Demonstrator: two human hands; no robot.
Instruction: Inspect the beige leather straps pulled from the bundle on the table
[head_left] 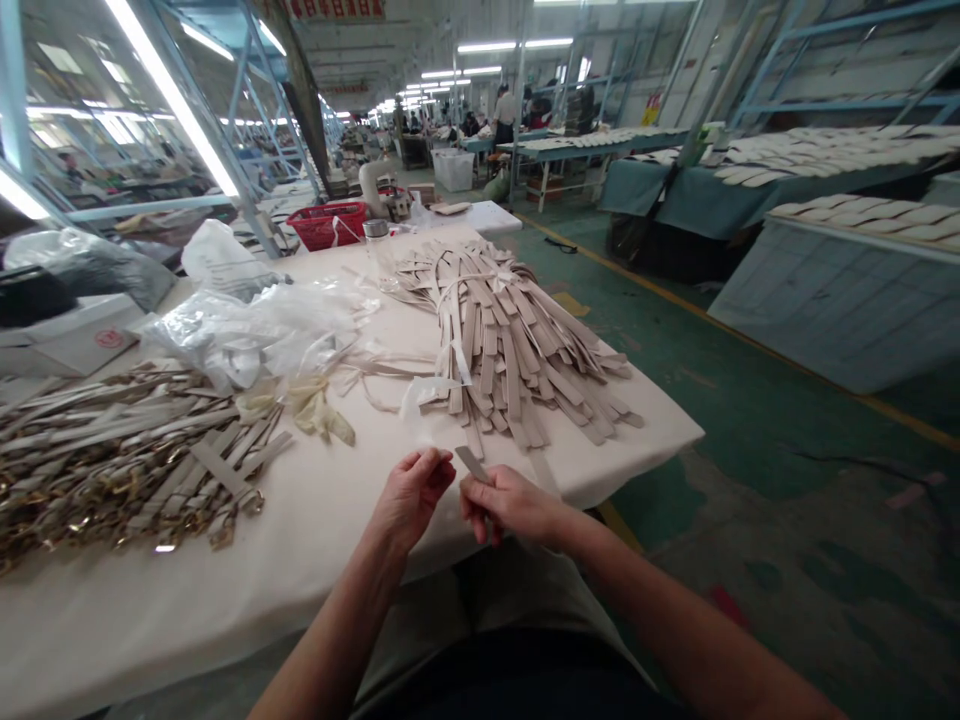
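Note:
My right hand point(504, 500) grips a short, flat beige strap point(472, 464), whose free end points up and to the left. Close beside it, my left hand point(414, 488) is closed with thumb and forefinger pinched together; whatever is between those fingertips is too small to make out. Both hands are over the front edge of the cloth-covered table point(315, 540). Just beyond them lies a big tied bundle of beige straps point(502, 340), its loose ends fanned toward me. On the left is a heap of straps with metal buckles point(135, 460).
Clear plastic bags point(255, 325) and a yellowish glove point(319, 408) lie between the heap and the bundle. A white box point(64, 335) is at the far left. Behind are a red basket point(326, 225) and a sewing machine point(382, 190). The floor point(750, 440) drops away on the right.

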